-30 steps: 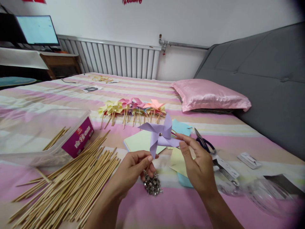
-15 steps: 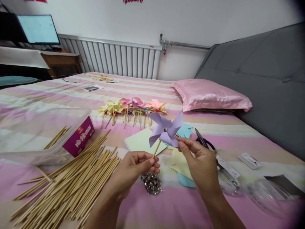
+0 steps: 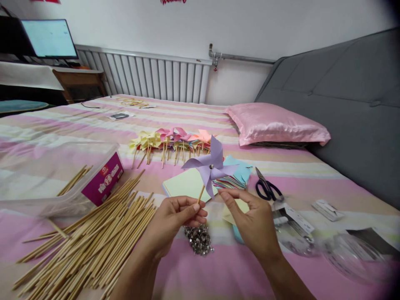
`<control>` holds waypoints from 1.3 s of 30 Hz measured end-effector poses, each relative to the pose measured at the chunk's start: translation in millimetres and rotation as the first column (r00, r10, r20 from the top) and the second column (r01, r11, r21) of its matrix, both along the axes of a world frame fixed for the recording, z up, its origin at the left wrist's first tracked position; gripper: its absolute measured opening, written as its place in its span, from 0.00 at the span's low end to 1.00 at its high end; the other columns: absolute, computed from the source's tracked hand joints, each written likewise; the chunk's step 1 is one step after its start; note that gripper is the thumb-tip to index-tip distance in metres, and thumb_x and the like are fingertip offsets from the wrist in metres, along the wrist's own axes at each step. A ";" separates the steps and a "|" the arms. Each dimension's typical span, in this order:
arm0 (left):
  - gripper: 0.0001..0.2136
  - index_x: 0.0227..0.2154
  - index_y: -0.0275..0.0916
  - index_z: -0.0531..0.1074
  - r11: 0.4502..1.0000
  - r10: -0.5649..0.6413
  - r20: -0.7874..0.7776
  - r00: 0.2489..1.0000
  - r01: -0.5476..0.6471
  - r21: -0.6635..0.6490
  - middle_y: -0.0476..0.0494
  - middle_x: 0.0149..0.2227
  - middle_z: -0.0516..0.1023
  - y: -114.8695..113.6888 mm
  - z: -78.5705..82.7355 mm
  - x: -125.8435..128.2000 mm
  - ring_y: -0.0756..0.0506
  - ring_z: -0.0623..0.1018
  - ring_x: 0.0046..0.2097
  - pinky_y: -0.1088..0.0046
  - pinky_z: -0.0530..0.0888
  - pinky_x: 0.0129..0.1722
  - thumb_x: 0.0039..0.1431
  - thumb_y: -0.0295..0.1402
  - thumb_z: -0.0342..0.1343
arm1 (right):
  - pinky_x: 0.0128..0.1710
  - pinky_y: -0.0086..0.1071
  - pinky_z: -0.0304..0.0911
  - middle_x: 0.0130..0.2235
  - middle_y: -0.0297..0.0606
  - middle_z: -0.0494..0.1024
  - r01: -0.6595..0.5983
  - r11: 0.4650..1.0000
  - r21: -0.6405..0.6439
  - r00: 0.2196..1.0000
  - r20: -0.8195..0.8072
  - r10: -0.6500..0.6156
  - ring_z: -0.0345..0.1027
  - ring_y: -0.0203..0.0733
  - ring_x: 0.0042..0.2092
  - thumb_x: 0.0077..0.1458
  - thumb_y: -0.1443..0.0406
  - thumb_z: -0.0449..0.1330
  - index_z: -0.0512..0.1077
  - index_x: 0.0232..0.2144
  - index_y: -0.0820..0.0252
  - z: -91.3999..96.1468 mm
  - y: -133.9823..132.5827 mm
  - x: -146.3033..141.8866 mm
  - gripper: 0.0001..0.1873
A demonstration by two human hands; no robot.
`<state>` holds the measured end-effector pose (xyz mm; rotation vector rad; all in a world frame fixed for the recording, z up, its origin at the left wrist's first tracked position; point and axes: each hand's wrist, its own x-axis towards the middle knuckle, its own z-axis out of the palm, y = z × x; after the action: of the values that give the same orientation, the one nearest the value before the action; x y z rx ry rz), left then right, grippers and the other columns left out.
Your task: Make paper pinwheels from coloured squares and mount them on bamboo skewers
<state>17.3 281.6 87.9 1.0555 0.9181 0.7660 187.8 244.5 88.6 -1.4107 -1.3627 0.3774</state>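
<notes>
My left hand (image 3: 173, 218) pinches the thin wooden stick of a purple paper pinwheel (image 3: 222, 170), holding it upright with a slight tilt. A shiny pin head marks the pinwheel's centre. Just right of its lowest blade is my right hand (image 3: 254, 218), thumb and index fingertips together with nothing visible between them; whether they touch the blade I cannot tell. Beneath my left hand lies a heap of silvery pins (image 3: 200, 241). Pale green paper sheets (image 3: 184, 183) and a stack of coloured paper (image 3: 239, 173) lie behind the hands, partly covered by the pinwheel.
Many wooden sticks (image 3: 103, 241) spread at left beside a clear plastic box (image 3: 104, 179). Finished pinwheels (image 3: 170, 139) lie in a row farther back. Right of my hands are scissors (image 3: 265, 187) and clear plastic packaging (image 3: 350, 258). A pink pillow (image 3: 278, 123) rests against the grey headboard (image 3: 340, 96).
The pinwheel's blades have turned, and it has shifted slightly left. My right hand has moved left and down from the right-hand blade, uncovering the scissors. My left hand keeps its hold.
</notes>
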 end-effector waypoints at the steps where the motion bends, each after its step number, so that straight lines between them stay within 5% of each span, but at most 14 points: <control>1: 0.13 0.31 0.32 0.75 1.000 0.007 -0.011 1.000 -0.007 0.003 0.41 0.28 0.79 0.3 -0.1 0.1 0.49 0.77 0.29 0.75 0.72 0.30 0.46 0.38 0.63 | 0.40 0.39 0.67 0.33 0.36 0.80 0.072 0.996 0.044 0.997 0.014 -0.073 0.74 0.45 0.38 0.53 0.60 0.59 0.77 0.31 0.55 0.7 -0.4 1.5 0.08; 4: 0.14 0.29 0.31 0.75 1.000 0.025 -0.052 0.998 -0.024 0.019 0.41 0.27 0.79 1.1 -1.9 0.9 0.49 0.76 0.27 0.75 0.71 0.29 0.45 0.39 0.64 | 0.41 0.39 0.66 0.34 0.38 0.78 0.279 0.939 0.202 0.953 0.058 -0.296 0.71 0.44 0.37 0.52 0.61 0.60 0.75 0.33 0.58 2.7 -0.4 8.5 0.08; 7: 0.14 0.28 0.31 0.75 0.999 0.009 -0.080 0.997 -0.007 0.032 0.42 0.26 0.78 1.5 -4.4 1.6 0.50 0.75 0.27 0.76 0.70 0.28 0.45 0.39 0.64 | 0.47 0.43 0.62 0.42 0.42 0.76 0.338 0.885 0.321 0.904 0.151 -0.400 0.68 0.46 0.44 0.53 0.62 0.59 0.73 0.42 0.59 4.5 2.2 18.1 0.13; 11: 0.14 0.30 0.31 0.75 0.999 -0.033 -0.089 0.995 0.037 0.040 0.42 0.27 0.78 1.1 -5.7 2.1 0.50 0.75 0.28 0.76 0.69 0.28 0.47 0.39 0.63 | 0.51 0.47 0.58 0.48 0.44 0.74 0.240 0.926 0.292 0.892 0.311 -0.329 0.63 0.48 0.51 0.59 0.62 0.51 0.70 0.47 0.59 3.0 8.3 28.2 0.16; 20: 0.14 0.30 0.32 0.75 0.998 -0.021 -0.082 0.996 0.026 0.051 0.42 0.26 0.78 -0.6 -5.3 1.4 0.50 0.75 0.28 0.76 0.69 0.29 0.47 0.40 0.63 | 0.49 0.48 0.56 0.43 0.40 0.77 0.127 0.981 0.149 0.903 0.392 -0.177 0.65 0.49 0.49 0.61 0.61 0.48 0.75 0.38 0.56 -4.5 9.6 19.8 0.16; 27: 0.14 0.30 0.31 0.75 0.996 -0.053 -0.092 0.994 0.058 0.061 0.42 0.27 0.78 0.8 -5.7 1.9 0.50 0.75 0.28 0.77 0.69 0.28 0.48 0.39 0.62 | 0.47 0.44 0.62 0.42 0.42 0.78 0.006 0.999 -0.035 0.999 -0.041 -0.008 0.69 0.48 0.46 0.56 0.56 0.55 0.74 0.38 0.58 -0.5 7.5 19.9 0.14; 33: 0.13 0.30 0.31 0.75 0.983 -0.168 -0.113 0.979 0.174 0.051 0.41 0.28 0.78 -2.3 -5.2 1.7 0.50 0.74 0.28 0.77 0.69 0.29 0.50 0.39 0.60 | 0.46 0.42 0.67 0.42 0.42 0.79 -0.211 0.978 0.004 0.831 -0.526 0.181 0.72 0.48 0.46 0.49 0.60 0.63 0.72 0.41 0.58 -4.5 11.1 18.7 0.16; 39: 0.14 0.31 0.31 0.76 0.976 -0.211 -0.096 0.973 0.216 0.043 0.41 0.28 0.78 -2.7 -8.5 2.3 0.50 0.74 0.28 0.76 0.69 0.30 0.50 0.40 0.61 | 0.44 0.37 0.69 0.40 0.38 0.80 -0.217 0.976 0.027 0.724 -0.666 0.180 0.73 0.46 0.44 0.47 0.63 0.66 0.75 0.37 0.57 -3.6 11.1 14.9 0.12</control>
<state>19.6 278.8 79.4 1.2222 0.8486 0.5692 202.6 255.5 84.9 -1.0070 -0.8980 0.9718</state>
